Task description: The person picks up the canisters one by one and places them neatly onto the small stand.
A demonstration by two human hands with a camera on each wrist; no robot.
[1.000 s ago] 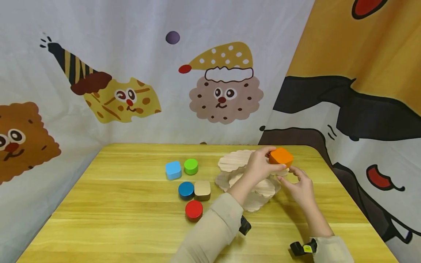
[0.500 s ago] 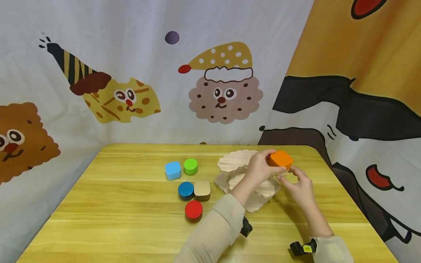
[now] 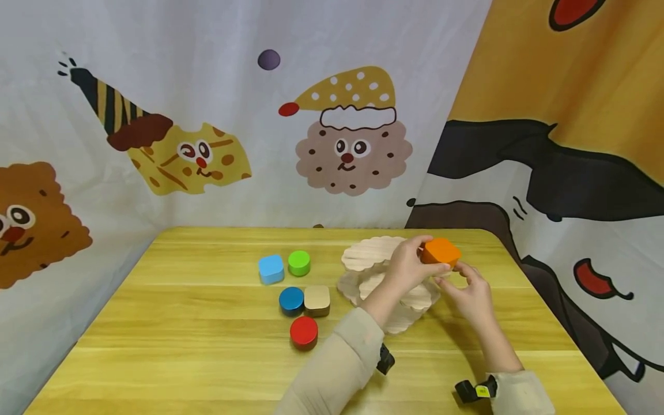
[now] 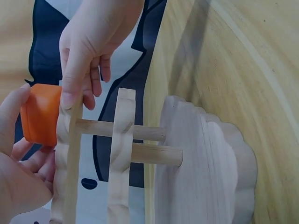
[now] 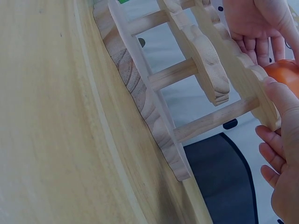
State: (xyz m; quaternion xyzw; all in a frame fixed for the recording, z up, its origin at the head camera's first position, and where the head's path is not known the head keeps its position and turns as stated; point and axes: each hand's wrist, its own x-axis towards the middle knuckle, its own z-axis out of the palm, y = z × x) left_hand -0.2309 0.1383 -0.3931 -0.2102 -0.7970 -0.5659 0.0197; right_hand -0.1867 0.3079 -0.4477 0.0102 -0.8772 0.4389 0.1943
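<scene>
On the right of the table stands a pale wooden stand (image 3: 374,253) with scalloped tiers joined by round dowels. My left hand (image 3: 406,268) holds an orange block (image 3: 441,252) with rounded corners between thumb and fingers. In the left wrist view the orange block (image 4: 42,114) lies against the face of the top tier (image 4: 67,168). My right hand (image 3: 473,294) pinches the edge of that tier, thumb above and fingers below, as the right wrist view shows. The left forearm hides part of the lower tiers in the head view.
Left of the stand lie a light blue block (image 3: 271,270), a green round block (image 3: 299,263), a dark blue round block (image 3: 291,301), a beige block (image 3: 317,301) and a red round block (image 3: 304,333). A printed curtain (image 3: 207,34) hangs behind the table (image 3: 181,323).
Over the last second my left hand has lowered the orange block slightly toward the top tier. My right hand keeps its hold on the tier's edge. The head view has shifted a little.
</scene>
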